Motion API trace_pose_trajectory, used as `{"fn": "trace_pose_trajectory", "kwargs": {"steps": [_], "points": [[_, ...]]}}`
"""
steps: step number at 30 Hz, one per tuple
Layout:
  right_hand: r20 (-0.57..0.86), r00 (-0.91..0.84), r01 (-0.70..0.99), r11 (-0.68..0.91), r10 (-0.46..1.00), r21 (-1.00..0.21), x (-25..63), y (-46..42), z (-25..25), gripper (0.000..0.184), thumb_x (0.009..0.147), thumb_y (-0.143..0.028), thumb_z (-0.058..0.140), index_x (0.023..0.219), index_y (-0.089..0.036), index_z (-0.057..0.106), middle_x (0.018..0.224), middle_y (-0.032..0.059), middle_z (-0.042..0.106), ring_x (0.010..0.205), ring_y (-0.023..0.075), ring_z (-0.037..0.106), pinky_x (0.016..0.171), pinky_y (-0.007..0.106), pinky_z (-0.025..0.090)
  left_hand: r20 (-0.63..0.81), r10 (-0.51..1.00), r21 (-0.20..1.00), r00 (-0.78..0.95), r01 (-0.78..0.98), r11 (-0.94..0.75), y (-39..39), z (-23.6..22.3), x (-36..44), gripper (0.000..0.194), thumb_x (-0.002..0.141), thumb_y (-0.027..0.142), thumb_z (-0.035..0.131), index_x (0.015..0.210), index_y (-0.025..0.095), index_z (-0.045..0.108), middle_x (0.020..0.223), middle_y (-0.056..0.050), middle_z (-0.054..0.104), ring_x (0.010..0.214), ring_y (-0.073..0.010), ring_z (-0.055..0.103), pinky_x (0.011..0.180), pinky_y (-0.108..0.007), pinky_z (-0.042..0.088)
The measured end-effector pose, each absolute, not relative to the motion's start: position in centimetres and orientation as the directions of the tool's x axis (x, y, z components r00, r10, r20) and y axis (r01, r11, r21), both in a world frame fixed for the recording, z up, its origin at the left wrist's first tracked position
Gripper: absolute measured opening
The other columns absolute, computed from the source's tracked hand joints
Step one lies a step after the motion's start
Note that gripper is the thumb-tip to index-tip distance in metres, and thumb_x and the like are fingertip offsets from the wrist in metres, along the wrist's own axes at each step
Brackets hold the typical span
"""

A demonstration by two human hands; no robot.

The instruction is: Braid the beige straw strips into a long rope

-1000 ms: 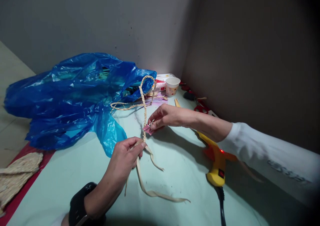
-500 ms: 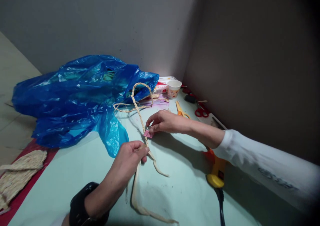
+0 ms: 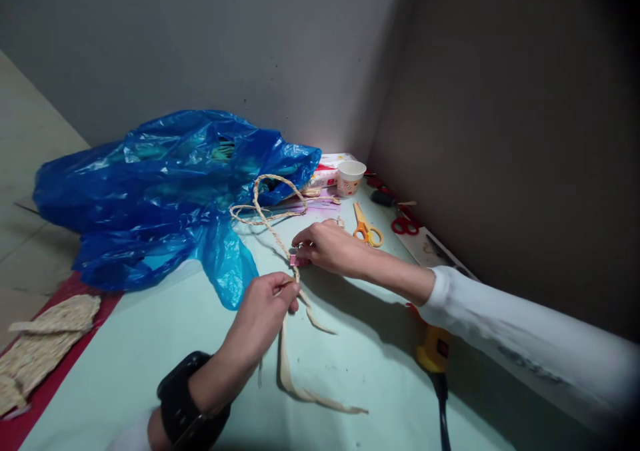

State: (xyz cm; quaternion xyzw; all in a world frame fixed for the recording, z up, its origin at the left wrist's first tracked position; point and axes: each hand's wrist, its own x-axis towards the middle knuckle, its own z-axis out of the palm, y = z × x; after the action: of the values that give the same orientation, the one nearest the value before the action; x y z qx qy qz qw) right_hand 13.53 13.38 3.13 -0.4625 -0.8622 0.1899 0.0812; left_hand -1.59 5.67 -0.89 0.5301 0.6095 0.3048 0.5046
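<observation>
A braided straw cord [image 3: 273, 234] loops up from the table's far side and runs down to my hands. My left hand [image 3: 273, 298] pinches its lower end, below which loose flat strands [image 3: 295, 388] trail over the table. Just above, my right hand [image 3: 325, 248] has its thumb and fingers closed on a pink binder clip [image 3: 293, 260] that sits on the braid. Part of the clip is hidden behind the fingers.
A crumpled blue plastic bag [image 3: 150, 198] fills the back left. Yellow scissors [image 3: 367, 228], a paper cup [image 3: 350, 178] and red-handled scissors [image 3: 405, 223] lie behind my right hand. A yellow corded tool [image 3: 433, 351] rests under my right sleeve. Woven straw pieces [image 3: 50, 344] lie at left.
My right hand and the clip have shifted slightly up relative to the table, with the clip turned more upright. The cord's loop leans further left. The whole view has shifted slightly.
</observation>
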Motion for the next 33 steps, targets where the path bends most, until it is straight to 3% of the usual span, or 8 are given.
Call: {"fn": "trace_pose_trajectory", "kwargs": {"steps": [5,10,12,16,19,21,27,33], "points": [[0.015,-0.538,0.791,0.511,0.843,-0.337,13.4,12.3,2.3,0.017,0.086,-0.023,0.054,0.091,-0.015,0.069,0.09,0.0119,0.065,0.079,0.0199,0.058,0.063,0.026,0.033,-0.316,0.944,0.884,0.096,0.393,0.255,5.7,-0.3,-1.7,0.027,0.078,0.032,0.054,0.055,0.018,0.052,0.04,0.009,0.03,0.039,-0.0067,0.023,0.041,-0.022,0.013],[0.086,-0.464,0.814,0.462,0.882,-0.352,14.7,10.2,2.7,0.021,0.088,-0.016,0.048,0.105,-0.013,0.06,0.093,0.0114,0.064,0.079,0.0174,0.056,0.064,0.025,0.033,-0.405,0.9,0.898,0.16,0.254,0.359,5.6,0.0,-1.9,0.026,0.076,0.035,0.056,0.059,0.016,0.055,0.04,0.01,0.028,0.038,-0.0052,0.018,0.04,-0.022,0.01],[0.058,-0.426,0.798,0.405,0.903,-0.446,15.0,8.8,3.0,0.017,0.087,-0.017,0.048,0.096,-0.014,0.062,0.085,0.0091,0.066,0.073,0.0165,0.056,0.061,0.025,0.033,-0.415,0.889,0.904,0.195,0.201,0.378,5.4,0.0,-1.9,0.025,0.074,0.037,0.058,0.061,0.016,0.055,0.04,0.011,0.026,0.038,-0.005,0.016,0.04,-0.021,0.01],[-0.179,-0.453,0.612,0.158,0.874,-0.775,14.4,5.9,2.1,0.015,0.088,-0.027,0.05,0.088,-0.016,0.06,0.067,0.0026,0.066,0.057,0.0125,0.054,0.056,0.022,0.034,-0.389,0.892,0.92,0.229,0.15,0.362,5.1,0.0,-1.7,0.026,0.07,0.039,0.06,0.061,0.017,0.051,0.044,0.009,0.035,0.039,-0.005,0.024,0.04,-0.02,0.014],[-0.182,-0.392,0.513,0.05,0.902,-0.857,13.6,4.7,0.7,0.016,0.088,-0.023,0.046,0.093,-0.016,0.059,0.067,0.0008,0.065,0.054,0.011,0.054,0.055,0.022,0.034,-0.341,0.914,0.937,0.221,0.159,0.311,5.0,-0.2,-1.7,0.024,0.069,0.038,0.059,0.06,0.017,0.05,0.05,0.005,0.046,0.043,-0.007,0.035,0.043,-0.02,0.022],[-0.114,-0.323,0.556,0.091,0.94,-0.826,13.3,4.2,0.2,0.018,0.088,-0.022,0.045,0.092,-0.016,0.061,0.071,0.0013,0.064,0.059,0.0115,0.054,0.057,0.022,0.034,-0.29,0.934,0.949,0.21,0.188,0.253,5.1,-0.5,-1.9,0.022,0.07,0.035,0.058,0.058,0.017,0.052,0.051,0.004,0.048,0.045,-0.0081,0.038,0.046,-0.021,0.025],[0.026,-0.207,0.828,0.189,0.978,-0.528,12.7,2.8,0.9,0.017,0.086,-0.014,0.045,0.087,-0.016,0.062,0.069,0.0044,0.062,0.062,0.0148,0.049,0.058,0.028,0.025,-0.128,0.974,0.938,0.189,0.343,0.057,5.4,-1.3,-2.3,0.024,0.071,0.03,0.061,0.052,0.017,0.056,0.052,0.002,0.053,0.053,-0.0119,0.042,0.054,-0.024,0.028],[0.015,-0.185,0.793,0.158,0.983,-0.588,12.4,3.1,1.1,0.012,0.085,-0.013,0.046,0.087,-0.014,0.058,0.081,0.009,0.064,0.067,0.0157,0.052,0.057,0.027,0.026,-0.08,0.975,0.915,0.208,0.404,-0.011,5.4,-1.6,-2.4,0.024,0.076,0.031,0.054,0.057,0.017,0.058,0.057,0.0,0.06,0.057,-0.0142,0.047,0.057,-0.025,0.032]]}}
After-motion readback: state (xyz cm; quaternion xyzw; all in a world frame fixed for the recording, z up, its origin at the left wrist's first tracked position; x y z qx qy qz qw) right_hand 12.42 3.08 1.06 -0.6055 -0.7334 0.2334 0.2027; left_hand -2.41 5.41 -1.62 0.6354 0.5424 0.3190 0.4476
